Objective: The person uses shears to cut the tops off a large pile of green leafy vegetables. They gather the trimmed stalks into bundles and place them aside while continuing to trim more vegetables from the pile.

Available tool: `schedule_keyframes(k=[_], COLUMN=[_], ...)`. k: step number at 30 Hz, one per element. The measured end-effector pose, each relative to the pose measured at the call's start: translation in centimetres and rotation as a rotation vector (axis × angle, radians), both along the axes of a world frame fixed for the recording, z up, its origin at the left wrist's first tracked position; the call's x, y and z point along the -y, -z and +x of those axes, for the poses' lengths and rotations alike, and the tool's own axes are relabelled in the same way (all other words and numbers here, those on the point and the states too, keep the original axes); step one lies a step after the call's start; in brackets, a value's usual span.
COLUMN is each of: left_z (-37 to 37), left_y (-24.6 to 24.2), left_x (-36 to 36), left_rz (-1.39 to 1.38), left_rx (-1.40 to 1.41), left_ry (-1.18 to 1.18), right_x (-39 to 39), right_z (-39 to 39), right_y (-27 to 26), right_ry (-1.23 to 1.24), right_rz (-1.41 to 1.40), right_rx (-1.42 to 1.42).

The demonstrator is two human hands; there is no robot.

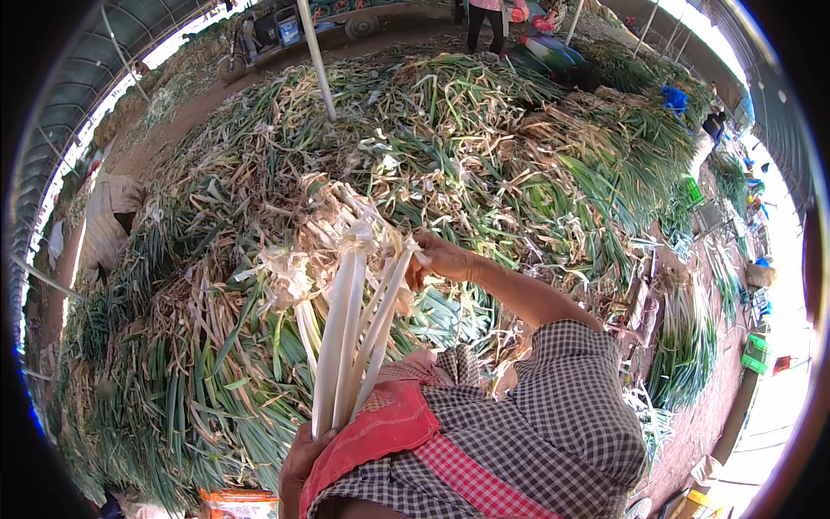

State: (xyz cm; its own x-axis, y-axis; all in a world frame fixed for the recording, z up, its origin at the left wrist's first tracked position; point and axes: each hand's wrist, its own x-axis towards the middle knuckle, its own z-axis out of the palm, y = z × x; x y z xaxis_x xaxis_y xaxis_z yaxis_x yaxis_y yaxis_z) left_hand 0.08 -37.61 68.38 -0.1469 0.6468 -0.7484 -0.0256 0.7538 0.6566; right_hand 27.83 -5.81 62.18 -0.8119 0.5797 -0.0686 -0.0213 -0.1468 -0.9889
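My left hand (305,451) is closed around the lower end of several long white stalks (347,337), which look like green onions or leeks. They stand nearly upright, with pale, loose outer skins at the upper ends. My right hand (441,259) is at the top right of these stalks, its fingers bent beside a stalk tip and some papery skin; whether it grips the skin cannot be told. Behind the stalks lies a bunch with dry roots (331,214). A red cloth (389,422) and a checked garment cover my front.
A large heap of green onions and peeled leaves (467,130) surrounds me. A metal pole (318,65) rises from it. Bundled onions (687,344) and a green crate (755,353) are at the right. A person (486,23) stands beyond the heap, near a cart; a pale sack (107,214) is at the left.
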Motion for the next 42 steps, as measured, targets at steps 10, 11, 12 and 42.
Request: schedule_keyframes(k=[10, 11, 12, 42], left_z=[1.2, 0.3, 1.1, -2.2], left_y=[-0.1, 0.7, -0.4, 3.7], left_x=[0.2, -0.4, -0.4, 3.3], left_rz=[0.169, 0.224, 0.205, 0.221], left_rx=[0.037, 0.016, 0.041, 0.537], left_ry=[-0.063, 0.155, 0.105, -0.185], right_x=[-3.8, -5.8, -8.4, 8.5], right_z=[-4.2, -2.7, -0.8, -10.3], right_y=[-2.1, 1.1, 4.3, 8.6], right_ry=[0.512, 0.577, 0.583, -0.191], right_rz=[0.508, 0.729, 0.738, -0.435], right_rx=[0.720, 0.596, 0.547, -0.549])
